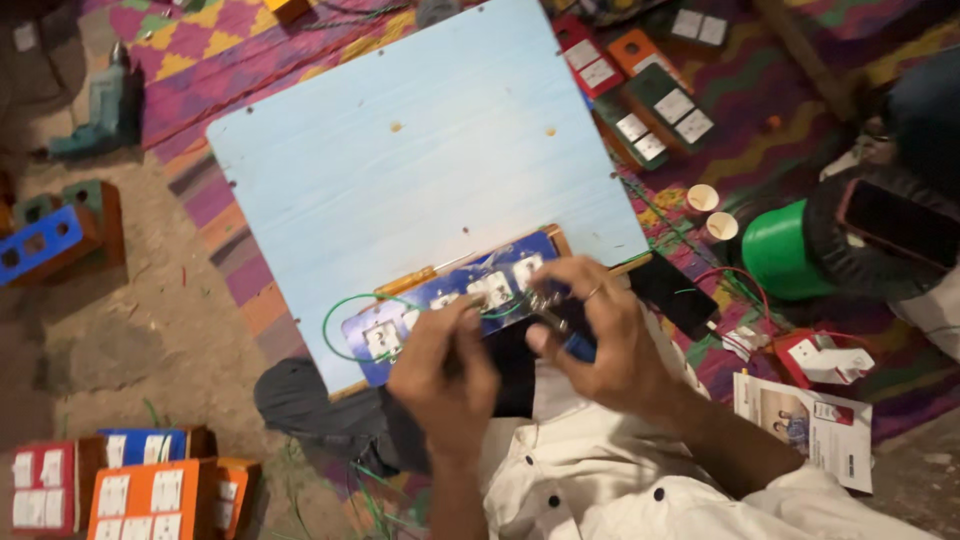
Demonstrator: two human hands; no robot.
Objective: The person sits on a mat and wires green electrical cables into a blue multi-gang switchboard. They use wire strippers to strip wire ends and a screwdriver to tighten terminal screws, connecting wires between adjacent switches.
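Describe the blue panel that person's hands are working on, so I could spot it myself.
Find the large pale blue board on the patterned mat. At its near edge, under both hands, lies a dark blue rectangular panel carrying white switch backs. A looping green wire at its left end sets it apart from the boxed switch units nearby.

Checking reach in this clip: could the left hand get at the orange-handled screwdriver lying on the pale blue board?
Probably yes. The left hand sits at the blue switch panel, and the orange-handled screwdriver lies just beyond it with only a thin green wire nearby.
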